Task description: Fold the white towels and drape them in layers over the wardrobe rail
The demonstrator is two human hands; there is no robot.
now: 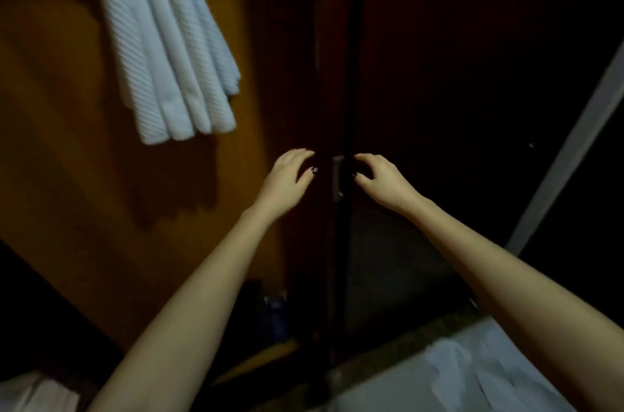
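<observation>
Forearms: both reach away from me, up toward the middle of the wardrobe.
Pale cloth point(456, 374): white fabric low on my right, just under that arm. It is too dim to tell whether it is more towels or bedding. A second pale heap point(33, 391) sits in the lower left corner.
Left hand point(290, 171): released, with the fingers relaxed and slightly bent and nothing in them. The tips are just beside the upright wooden edge.
Right hand point(381, 180): fingers and thumb are hooked toward the dark door point(472, 73) edge, near a small metal fitting point(337, 178). I cannot tell whether they have caught the edge or only hover at it.
Towels point(175, 67): white and ribbed, hanging in overlapping folded layers at the upper left, in front of the orange-brown back panel point(67, 141). They are well apart from both hands.
Rail: out of view above the frame, so I cannot check how the folds sit on it.
Step in hand: as I judge it, I am taking hold at the door edge, with draping done for the layers that hang there.
Doing it well: I should get a sure grip on the edge or the fitting before I pull, and move the door slowly.
Watch for: the hanging ends fall close to the opening, so I should keep the door and my left arm from brushing them and dragging a layer askew.
If more remain: I should check the pale cloth by my right arm before I count the job finished.
</observation>
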